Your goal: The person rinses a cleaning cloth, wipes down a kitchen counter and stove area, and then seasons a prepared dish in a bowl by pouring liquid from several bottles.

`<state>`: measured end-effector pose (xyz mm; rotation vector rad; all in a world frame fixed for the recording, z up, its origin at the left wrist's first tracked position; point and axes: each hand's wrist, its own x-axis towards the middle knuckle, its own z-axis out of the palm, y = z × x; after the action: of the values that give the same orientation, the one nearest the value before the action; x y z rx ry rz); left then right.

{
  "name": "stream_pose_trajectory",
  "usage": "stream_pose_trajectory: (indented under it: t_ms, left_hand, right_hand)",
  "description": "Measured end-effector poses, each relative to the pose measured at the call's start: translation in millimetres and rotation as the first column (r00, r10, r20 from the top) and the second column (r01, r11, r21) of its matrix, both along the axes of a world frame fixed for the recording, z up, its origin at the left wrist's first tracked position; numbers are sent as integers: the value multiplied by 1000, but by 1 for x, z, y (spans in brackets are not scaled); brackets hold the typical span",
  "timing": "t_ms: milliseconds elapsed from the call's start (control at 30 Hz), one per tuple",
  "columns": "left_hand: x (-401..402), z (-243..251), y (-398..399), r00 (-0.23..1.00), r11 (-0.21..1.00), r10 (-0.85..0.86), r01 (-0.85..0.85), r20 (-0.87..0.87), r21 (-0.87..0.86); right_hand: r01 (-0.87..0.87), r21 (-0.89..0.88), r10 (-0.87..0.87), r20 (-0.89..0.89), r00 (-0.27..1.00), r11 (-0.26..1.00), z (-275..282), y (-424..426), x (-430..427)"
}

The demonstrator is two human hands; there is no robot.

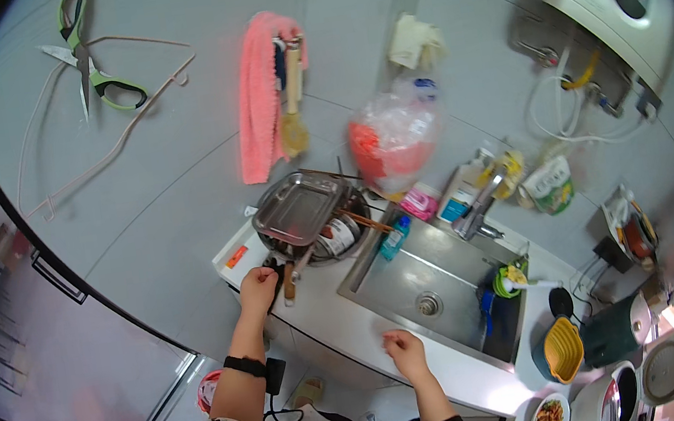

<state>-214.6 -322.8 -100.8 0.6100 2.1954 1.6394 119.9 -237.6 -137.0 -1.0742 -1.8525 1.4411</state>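
Observation:
My left hand (259, 288) is at the counter's left end, its fingers curled beside a black item (276, 283) that it partly covers. Whether it grips that item is hidden. Just right of it, a wooden handle (288, 284) points towards me from the stacked cookware. A rectangular metal tray (300, 207) lies tilted on the stack, with a labelled can (337, 236) and wooden chopsticks (366, 220) beside it. My right hand (405, 352) hovers around the counter's front edge, near the stainless steel sink (381, 295). It holds nothing, and its fingers are loosely bent and apart.
Bottles, including a blue-green one (396, 238), stand around the faucet (479, 216). A pink towel (261, 105), a filled plastic bag (398, 137) and green-handled scissors (91, 70) hang on the wall. A yellow-lined container (562, 350) and a food bowl (548, 418) sit right.

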Motion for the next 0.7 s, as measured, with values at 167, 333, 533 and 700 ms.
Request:
stream_pose_trajectory:
  t_ms: [167, 333, 533, 700]
  left_hand:
    - [-16, 24, 23, 897, 876, -233, 361, 375, -320]
    - [-37, 34, 31, 984, 902, -94, 20, -152, -431]
    - [-61, 36, 48, 958, 925, -209, 129, -194, -358]
    - [-44, 60, 63, 908, 908, -363, 294, -209, -299]
  right_hand:
    - [-155, 208, 129, 136, 982, 966, 22, 32, -132]
    - [-134, 219, 90, 200, 976, 966, 53, 61, -201]
    - [-42, 231, 29, 59, 998, 972, 71, 156, -248]
    - [-18, 529, -235, 407, 882, 848, 60, 246, -260]
